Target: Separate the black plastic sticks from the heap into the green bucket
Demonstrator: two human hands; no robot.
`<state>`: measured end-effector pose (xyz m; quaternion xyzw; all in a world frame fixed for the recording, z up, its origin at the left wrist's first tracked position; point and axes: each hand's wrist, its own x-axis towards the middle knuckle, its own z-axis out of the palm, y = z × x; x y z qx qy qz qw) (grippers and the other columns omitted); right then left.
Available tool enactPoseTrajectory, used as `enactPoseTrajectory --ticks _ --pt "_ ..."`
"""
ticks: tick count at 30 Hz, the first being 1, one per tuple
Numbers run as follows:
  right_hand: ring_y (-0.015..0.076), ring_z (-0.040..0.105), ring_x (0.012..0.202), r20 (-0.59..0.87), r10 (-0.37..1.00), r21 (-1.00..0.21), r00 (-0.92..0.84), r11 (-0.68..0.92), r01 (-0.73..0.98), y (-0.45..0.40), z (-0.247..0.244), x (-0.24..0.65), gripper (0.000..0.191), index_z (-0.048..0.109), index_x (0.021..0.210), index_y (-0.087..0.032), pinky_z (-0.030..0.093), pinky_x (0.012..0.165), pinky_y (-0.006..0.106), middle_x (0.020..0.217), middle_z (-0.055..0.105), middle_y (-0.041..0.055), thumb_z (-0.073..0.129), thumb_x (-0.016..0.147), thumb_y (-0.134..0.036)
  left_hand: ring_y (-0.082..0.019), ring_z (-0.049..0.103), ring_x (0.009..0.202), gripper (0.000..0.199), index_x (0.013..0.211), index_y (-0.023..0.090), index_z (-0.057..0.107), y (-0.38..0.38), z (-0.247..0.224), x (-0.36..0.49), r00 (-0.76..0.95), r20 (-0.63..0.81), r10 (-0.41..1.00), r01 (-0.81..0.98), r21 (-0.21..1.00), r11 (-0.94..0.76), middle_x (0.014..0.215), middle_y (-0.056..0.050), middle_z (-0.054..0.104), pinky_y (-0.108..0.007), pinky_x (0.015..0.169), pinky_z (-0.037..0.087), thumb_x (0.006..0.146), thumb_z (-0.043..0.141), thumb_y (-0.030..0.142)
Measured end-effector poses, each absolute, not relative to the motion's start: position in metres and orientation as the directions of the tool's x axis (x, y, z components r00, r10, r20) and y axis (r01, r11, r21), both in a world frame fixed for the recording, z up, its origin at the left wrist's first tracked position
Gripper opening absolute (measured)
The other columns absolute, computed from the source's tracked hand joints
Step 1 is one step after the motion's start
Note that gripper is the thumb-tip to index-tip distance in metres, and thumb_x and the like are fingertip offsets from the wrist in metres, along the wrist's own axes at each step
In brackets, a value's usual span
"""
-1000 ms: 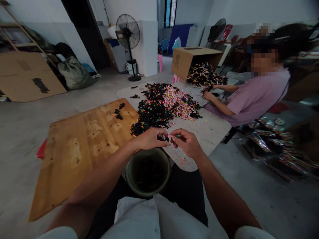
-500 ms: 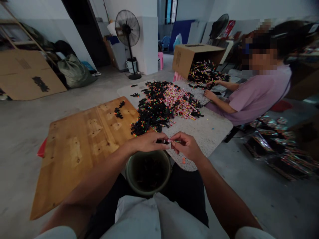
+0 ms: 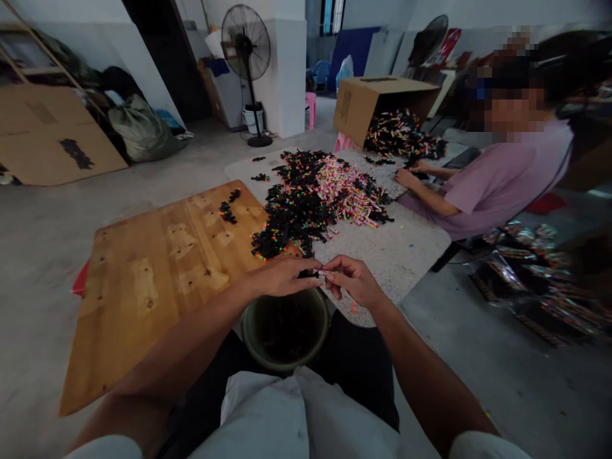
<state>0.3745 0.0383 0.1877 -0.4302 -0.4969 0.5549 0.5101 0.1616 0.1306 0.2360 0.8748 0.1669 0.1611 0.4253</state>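
Observation:
Above the bucket's far rim, my left hand (image 3: 291, 274) pinches a small black plastic piece (image 3: 306, 274), mostly hidden by the fingers. My right hand (image 3: 351, 278) meets it from the other side, its fingertips closed on a small pink-and-white tube (image 3: 322, 273). Tube and black piece appear to touch end to end. Below, a greenish bucket (image 3: 247, 335) stands between my legs with dark pieces inside. Just beyond my hands lies a heap of black pieces (image 3: 301, 213) with orange and green tips. Pink-and-white tubes (image 3: 342, 185) are piled over its right side.
A wooden board (image 3: 157, 274) is at left, with a few black pieces on it. The speckled table (image 3: 406, 239) extends right. Across it sits a co-worker (image 3: 497, 185), hands near a tipped cardboard box (image 3: 356, 111) spilling pieces. Shiny packets (image 3: 530, 280) lie on the floor.
My right hand has moved slightly left, closer to my left hand, and the tube now sits against the black piece. The co-worker's hands have drawn together. The view has shifted a little.

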Motion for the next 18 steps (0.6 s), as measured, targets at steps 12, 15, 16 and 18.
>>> enactPoseTrajectory --ticks 12,15,16,18 --pt "0.0133 0.065 0.054 -0.274 0.898 -0.951 -0.343 -0.201 0.234 0.062 0.104 0.386 0.022 0.071 0.1 -0.017 0.049 0.051 0.022 0.075 0.075 0.0022 0.067 0.094 -0.038 -0.02 0.067 0.073 0.019 0.094 0.023 0.075 0.122 0.152 0.131 0.891 -0.284 0.354 0.448 0.677 -0.585 0.084 -0.004 0.074 -0.026 0.064 0.045 0.089 0.07 0.041" --pt "0.0154 0.069 0.067 -0.17 0.984 -0.771 0.045 -0.161 0.617 0.1 0.095 0.401 0.014 0.073 0.096 -0.018 0.051 0.063 0.024 0.08 0.076 0.0037 0.059 0.095 -0.022 -0.024 0.07 0.086 0.019 0.099 0.024 0.075 0.133 0.147 0.132 0.864 -0.275 0.422 0.497 0.598 -0.629 0.097 -0.008 0.076 -0.03 0.076 0.051 0.09 0.068 0.039" --pt "0.0174 0.07 0.076 -0.125 0.983 -0.696 0.138 -0.186 0.693 0.115 0.095 0.406 0.016 0.074 0.099 -0.017 0.052 0.07 0.026 0.087 0.077 0.006 0.058 0.095 -0.018 -0.026 0.07 0.095 0.019 0.102 0.024 0.075 0.139 0.146 0.136 0.86 -0.206 0.467 0.491 0.584 -0.646 0.104 -0.009 0.076 -0.033 0.085 0.052 0.091 0.066 0.037" --pt "0.0216 0.071 0.095 -0.075 0.969 -0.61 0.235 -0.231 0.758 0.144 0.096 0.414 0.023 0.074 0.107 -0.016 0.051 0.084 0.029 0.104 0.077 0.0112 0.053 0.098 -0.015 -0.029 0.066 0.115 0.022 0.109 0.024 0.074 0.151 0.141 0.146 0.813 -0.023 0.581 0.478 0.596 -0.645 0.117 -0.012 0.073 -0.039 0.104 0.047 0.09 0.067 0.032"
